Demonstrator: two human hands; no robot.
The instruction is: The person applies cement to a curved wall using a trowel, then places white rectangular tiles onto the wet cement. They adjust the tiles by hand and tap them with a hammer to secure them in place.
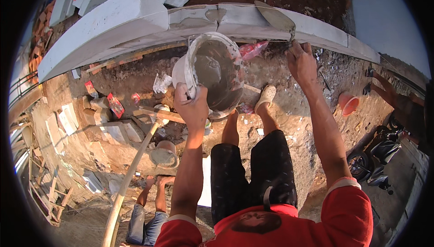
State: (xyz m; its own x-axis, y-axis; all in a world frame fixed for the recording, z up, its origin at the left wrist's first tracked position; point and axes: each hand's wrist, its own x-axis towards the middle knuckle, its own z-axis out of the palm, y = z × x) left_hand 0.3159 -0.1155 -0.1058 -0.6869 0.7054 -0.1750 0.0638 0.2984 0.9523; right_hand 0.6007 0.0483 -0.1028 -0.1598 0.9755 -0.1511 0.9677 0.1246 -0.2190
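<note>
My left hand (192, 104) grips the rim of a white plastic bucket (180, 70), tilted toward me with wet grey mortar (212, 75) inside. My right hand (302, 64), raised to the right of the bucket, is closed on the handle of a pointed trowel (273, 17). The mortar-smeared blade lies over a curving wall of pale blocks (113, 28), along a thin string. Grey mortar patches show on the wall's middle stretch, just behind the bucket.
Rubble, wood battens (162, 113) and a long pole (131, 183) lie around my feet. A second bucket (163, 154) and a red bucket (348, 103) stand on the dirt. Another person's legs (160, 197) show lower left, another person (393, 98) at right, near a parked motorbike (375, 154).
</note>
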